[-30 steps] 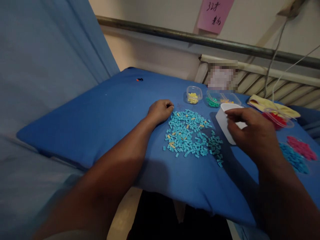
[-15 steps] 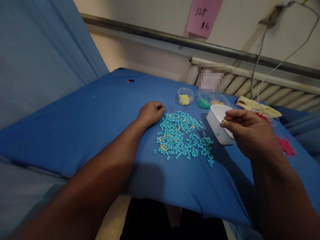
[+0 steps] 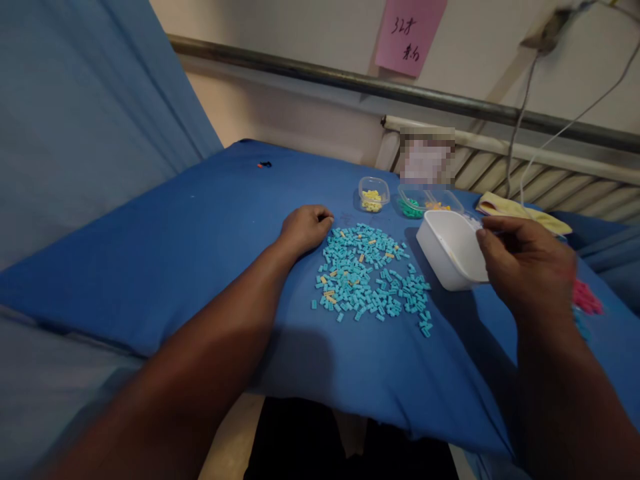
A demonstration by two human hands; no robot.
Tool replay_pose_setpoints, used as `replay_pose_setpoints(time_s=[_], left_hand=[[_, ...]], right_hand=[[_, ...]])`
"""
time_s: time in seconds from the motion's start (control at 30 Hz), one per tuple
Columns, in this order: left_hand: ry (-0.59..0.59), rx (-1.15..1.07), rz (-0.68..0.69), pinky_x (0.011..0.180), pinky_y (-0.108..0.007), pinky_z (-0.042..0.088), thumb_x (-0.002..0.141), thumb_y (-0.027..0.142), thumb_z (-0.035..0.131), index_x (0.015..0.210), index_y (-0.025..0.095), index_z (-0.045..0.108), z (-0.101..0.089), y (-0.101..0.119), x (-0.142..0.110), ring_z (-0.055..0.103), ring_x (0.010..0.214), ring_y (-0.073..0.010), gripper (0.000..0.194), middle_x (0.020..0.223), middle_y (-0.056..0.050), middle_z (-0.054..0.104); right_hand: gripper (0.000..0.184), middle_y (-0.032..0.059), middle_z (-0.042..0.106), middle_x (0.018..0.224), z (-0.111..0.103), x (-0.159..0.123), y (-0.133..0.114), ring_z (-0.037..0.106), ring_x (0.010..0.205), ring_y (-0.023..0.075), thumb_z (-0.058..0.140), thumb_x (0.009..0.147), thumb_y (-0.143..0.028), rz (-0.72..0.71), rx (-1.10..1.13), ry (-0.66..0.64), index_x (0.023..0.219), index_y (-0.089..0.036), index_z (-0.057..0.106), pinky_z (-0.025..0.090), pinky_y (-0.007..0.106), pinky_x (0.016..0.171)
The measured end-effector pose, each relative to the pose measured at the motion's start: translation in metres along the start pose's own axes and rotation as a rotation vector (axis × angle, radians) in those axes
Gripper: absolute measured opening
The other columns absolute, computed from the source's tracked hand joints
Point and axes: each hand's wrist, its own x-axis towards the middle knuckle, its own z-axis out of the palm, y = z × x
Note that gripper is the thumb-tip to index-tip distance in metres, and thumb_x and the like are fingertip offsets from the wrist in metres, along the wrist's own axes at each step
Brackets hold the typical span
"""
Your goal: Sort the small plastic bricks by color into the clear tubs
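My left hand [image 3: 306, 228] rests on the blue sheet with its fingers curled in, beside the upper left of a spread of small turquoise blocks [image 3: 357, 280]. A few pale yellow blocks [image 3: 329, 295] lie among them. To the right of the spread stands a white plastic box [image 3: 443, 263], tilted in view, with a tiny pale speck on its inner wall. Over the box's right rim hovers my right hand [image 3: 525, 260], thumb and forefinger close together. Whether anything is between those fingertips is hidden.
Behind the spread stand a clear tub of yellow blocks [image 3: 373, 197] and a divided clear tray [image 3: 430, 198] with green and orange ones. A yellow cloth [image 3: 523, 210] lies near the radiator [image 3: 480, 167]. Pink blocks [image 3: 586, 298] sit at the right. A small black item [image 3: 267, 164] lies far left.
Half a second ago my right hand pinched a small pale yellow block over the white box; now that block no longer shows at its fingertips, and the hand has shifted right. My left hand stays put.
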Motion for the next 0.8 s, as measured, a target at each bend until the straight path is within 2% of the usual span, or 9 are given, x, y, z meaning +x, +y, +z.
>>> replay_pose_setpoints(time_s=[0.03,0.1,0.17,0.27,0.37,0.5,0.67,0.73,0.8], left_hand=[[0.001,0.003,0.001,0.088,-0.036,0.054,0.097,0.032,0.064,0.109,0.025,0.085,0.0,0.0,0.0,0.074,0.096,-0.0246,0.025,0.108,-0.007,0.084],[-0.002,0.013,-0.004,0.088,-0.036,0.054,0.097,0.032,0.064,0.11,0.025,0.085,0.0,0.0,-0.001,0.074,0.097,-0.0247,0.025,0.109,-0.006,0.084],[-0.008,0.016,-0.006,0.088,-0.035,0.055,0.098,0.033,0.064,0.111,0.026,0.085,0.001,-0.002,-0.001,0.074,0.097,-0.0244,0.026,0.108,-0.006,0.084],[-0.004,0.013,0.005,0.089,-0.035,0.055,0.098,0.034,0.064,0.112,0.026,0.085,0.003,-0.004,-0.001,0.074,0.098,-0.0241,0.026,0.108,-0.005,0.084],[0.005,0.0,0.005,0.09,-0.036,0.055,0.099,0.033,0.064,0.111,0.025,0.085,0.004,-0.005,-0.001,0.074,0.097,-0.0241,0.026,0.108,-0.006,0.084],[-0.007,-0.001,0.009,0.092,-0.037,0.055,0.099,0.032,0.063,0.111,0.025,0.085,0.003,-0.002,-0.002,0.074,0.098,-0.0246,0.026,0.108,-0.007,0.084],[-0.024,0.017,0.007,0.093,-0.037,0.055,0.1,0.033,0.063,0.114,0.025,0.084,0.001,0.001,-0.005,0.074,0.102,-0.0253,0.027,0.111,-0.007,0.084],[-0.031,0.015,0.007,0.091,-0.037,0.055,0.1,0.033,0.063,0.114,0.025,0.084,0.0,0.002,-0.005,0.074,0.101,-0.0251,0.027,0.111,-0.007,0.084],[-0.031,0.01,0.011,0.089,-0.037,0.055,0.1,0.032,0.063,0.113,0.024,0.084,0.0,0.002,-0.006,0.074,0.099,-0.0251,0.026,0.111,-0.007,0.084]], right_hand=[[0.029,0.0143,0.079,0.112,0.004,-0.002,-0.012,0.075,0.095,0.0334,0.066,0.103,-0.038,-0.016,-0.024,0.042,0.125,-0.024,0.077,0.062,0.053,0.088],[0.025,0.0125,0.081,0.116,0.019,-0.009,-0.04,0.077,0.104,0.0324,0.064,0.105,-0.036,-0.125,0.025,-0.025,0.12,-0.024,0.079,0.062,0.053,0.099],[0.031,0.0122,0.078,0.134,0.04,-0.018,-0.07,0.073,0.127,0.0308,0.058,0.109,-0.033,-0.29,0.118,-0.298,0.133,-0.025,0.076,0.058,0.053,0.113],[0.045,0.0128,0.054,0.169,0.07,-0.033,-0.105,0.047,0.16,0.0298,0.052,0.113,-0.034,-0.496,0.136,-0.669,0.156,-0.025,0.062,0.043,0.056,0.13],[0.057,0.0114,0.04,0.178,0.085,-0.042,-0.12,0.03,0.168,0.0301,0.049,0.115,-0.047,-0.645,0.107,-0.901,0.167,-0.023,0.051,0.03,0.059,0.136],[0.075,0.0143,0.034,0.18,0.077,-0.048,-0.108,0.025,0.169,0.0321,0.047,0.113,-0.061,-0.569,0.013,-0.959,0.173,-0.018,0.04,0.026,0.06,0.137],[0.079,0.0137,0.031,0.18,0.045,-0.054,-0.078,0.024,0.169,0.037,0.055,0.11,-0.062,-0.494,-0.043,-0.93,0.176,-0.025,0.034,0.031,0.067,0.133],[0.079,0.0127,0.033,0.18,0.032,-0.051,-0.07,0.028,0.167,0.0397,0.061,0.107,-0.061,-0.496,-0.027,-0.927,0.175,-0.028,0.038,0.036,0.07,0.13],[0.069,0.012,0.042,0.176,0.022,-0.046,-0.067,0.039,0.163,0.0404,0.065,0.106,-0.057,-0.512,0.005,-0.929,0.168,-0.029,0.051,0.043,0.069,0.127]])
